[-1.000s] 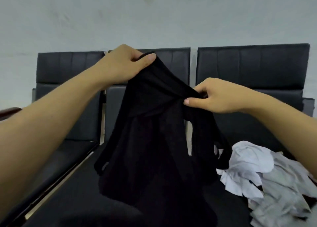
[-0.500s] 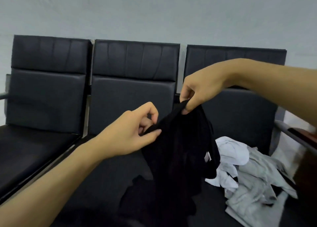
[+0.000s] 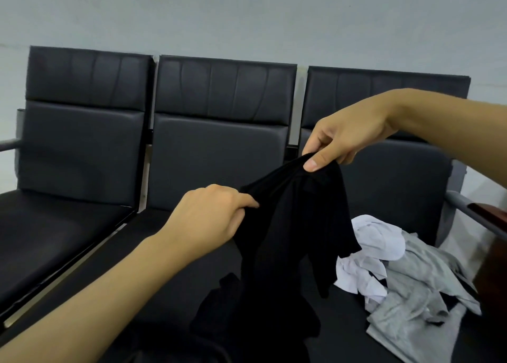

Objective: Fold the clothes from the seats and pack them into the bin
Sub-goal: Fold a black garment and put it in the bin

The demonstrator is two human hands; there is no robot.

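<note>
Single head-worn view, close, facing forward and down at row of three black padded seats (image 3: 219,132) against far wall.

Soft, even, rather dim light fills the scene, with no hard shadows; its source is out of view. The wall (image 3: 247,11) behind the seats (image 3: 219,132) reads flat grey-blue, with faint sheen on the seat backs. The black garment (image 3: 296,239) before the seats loses all fold detail. Wide-angle distortion bends and tilts the seat row toward the frame edges. Focus is slightly soft throughout.
</note>
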